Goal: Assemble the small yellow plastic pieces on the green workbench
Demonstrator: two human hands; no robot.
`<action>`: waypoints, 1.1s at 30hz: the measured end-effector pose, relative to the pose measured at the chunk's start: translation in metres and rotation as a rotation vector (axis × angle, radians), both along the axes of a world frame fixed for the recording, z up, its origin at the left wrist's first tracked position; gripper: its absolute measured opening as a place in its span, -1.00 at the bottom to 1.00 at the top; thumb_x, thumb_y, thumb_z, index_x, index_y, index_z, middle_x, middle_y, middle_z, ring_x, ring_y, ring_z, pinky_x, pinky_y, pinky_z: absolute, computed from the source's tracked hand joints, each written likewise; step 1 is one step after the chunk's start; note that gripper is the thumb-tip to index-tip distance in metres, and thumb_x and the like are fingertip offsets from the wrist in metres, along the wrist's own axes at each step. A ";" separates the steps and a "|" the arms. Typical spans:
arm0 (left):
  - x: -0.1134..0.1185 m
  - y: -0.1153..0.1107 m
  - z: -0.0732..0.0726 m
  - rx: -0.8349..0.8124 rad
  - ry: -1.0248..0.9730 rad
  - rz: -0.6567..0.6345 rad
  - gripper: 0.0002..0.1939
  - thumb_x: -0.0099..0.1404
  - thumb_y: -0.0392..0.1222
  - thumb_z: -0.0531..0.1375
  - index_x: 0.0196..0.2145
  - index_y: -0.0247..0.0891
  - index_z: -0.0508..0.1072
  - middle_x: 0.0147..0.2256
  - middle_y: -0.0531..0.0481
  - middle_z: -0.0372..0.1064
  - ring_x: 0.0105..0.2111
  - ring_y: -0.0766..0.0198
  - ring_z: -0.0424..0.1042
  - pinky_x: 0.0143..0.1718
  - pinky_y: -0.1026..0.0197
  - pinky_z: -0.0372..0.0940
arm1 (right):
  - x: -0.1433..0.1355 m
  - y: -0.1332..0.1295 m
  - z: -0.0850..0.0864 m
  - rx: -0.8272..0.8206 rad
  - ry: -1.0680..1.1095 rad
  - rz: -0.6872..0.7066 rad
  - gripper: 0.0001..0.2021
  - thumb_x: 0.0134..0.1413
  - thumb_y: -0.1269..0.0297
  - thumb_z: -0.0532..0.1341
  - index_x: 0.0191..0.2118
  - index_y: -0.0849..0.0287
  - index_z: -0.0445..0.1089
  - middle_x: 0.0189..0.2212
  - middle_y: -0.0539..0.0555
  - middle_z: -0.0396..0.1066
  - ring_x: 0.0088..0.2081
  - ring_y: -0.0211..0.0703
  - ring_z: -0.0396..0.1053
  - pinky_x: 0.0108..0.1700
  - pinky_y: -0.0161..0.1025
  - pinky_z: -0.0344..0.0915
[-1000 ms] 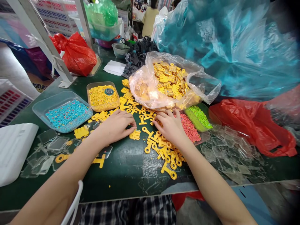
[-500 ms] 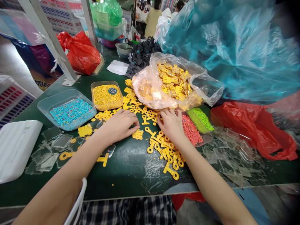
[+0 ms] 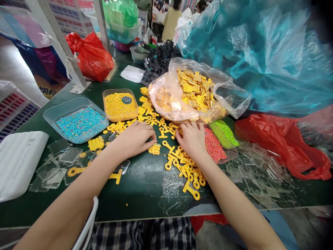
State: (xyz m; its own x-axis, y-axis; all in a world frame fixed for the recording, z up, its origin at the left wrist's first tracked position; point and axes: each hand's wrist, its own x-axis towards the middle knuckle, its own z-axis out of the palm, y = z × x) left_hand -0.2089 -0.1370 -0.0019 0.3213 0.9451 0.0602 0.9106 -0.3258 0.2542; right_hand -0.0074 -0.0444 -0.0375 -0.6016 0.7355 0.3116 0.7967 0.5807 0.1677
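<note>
Yellow plastic lies all about my fingers, most of it T-shaped pieces with ring ends (image 3: 183,163) strewn over the dark green tabletop (image 3: 140,194). My left hand (image 3: 137,139) rests palm-down with its fingers bent, the thumb tip right by a slotted yellow piece (image 3: 155,149) that lies between my two hands, nearer the left; I cannot tell from here whether the fingers pinch anything. My right hand (image 3: 191,139) is arched over the yellow scatter, fingertips at the near edge of a clear plastic bag (image 3: 162,104), and whatever lies beneath those curled fingers is hidden, so I cannot tell what that grip holds either. The bag gapes open, full of yellow parts (image 3: 194,88). Just right of my right hand are coral-pink beads (image 3: 214,146), with lime-green beads (image 3: 225,133) beyond them. To the left of my left hand, on the far side, stands a clear tub of yellow beads (image 3: 122,117) with a dark round disc (image 3: 126,100) on top, and farther left a tub of blue beads (image 3: 54,111). Loose clear plates (image 3: 69,155) lie near on the left, and more transparent pieces (image 3: 255,170) spread out on the right. Black parts (image 3: 162,57) are heaped behind the bag, at its far left.
</note>
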 end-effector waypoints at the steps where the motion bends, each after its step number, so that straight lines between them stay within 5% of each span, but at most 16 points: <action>1: 0.000 0.000 0.000 -0.006 0.003 0.001 -0.74 0.38 -0.14 0.05 -0.34 -0.27 0.48 -0.27 -0.07 0.49 -0.22 0.13 0.39 -0.08 0.08 0.15 | 0.000 0.000 0.000 0.006 0.008 -0.007 -0.70 0.27 0.26 0.00 -0.27 0.22 0.47 -0.22 0.21 0.51 -0.13 0.07 0.30 -0.04 -0.01 0.06; 33: 0.000 0.001 -0.001 -0.023 -0.002 0.000 -0.74 0.37 -0.12 0.06 -0.34 -0.27 0.48 -0.26 -0.07 0.49 -0.20 0.10 0.39 -0.11 0.07 0.18 | 0.001 0.006 -0.006 0.053 0.057 0.044 -0.70 0.23 0.27 0.07 -0.19 0.04 0.58 -0.23 0.20 0.40 -0.10 0.13 0.22 -0.08 0.07 0.11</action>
State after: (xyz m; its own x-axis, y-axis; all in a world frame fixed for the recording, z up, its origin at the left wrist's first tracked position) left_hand -0.2085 -0.1363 -0.0033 0.3215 0.9461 0.0396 0.9099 -0.3202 0.2637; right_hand -0.0067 -0.0387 -0.0431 -0.6129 0.6905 0.3842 0.7799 0.6066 0.1539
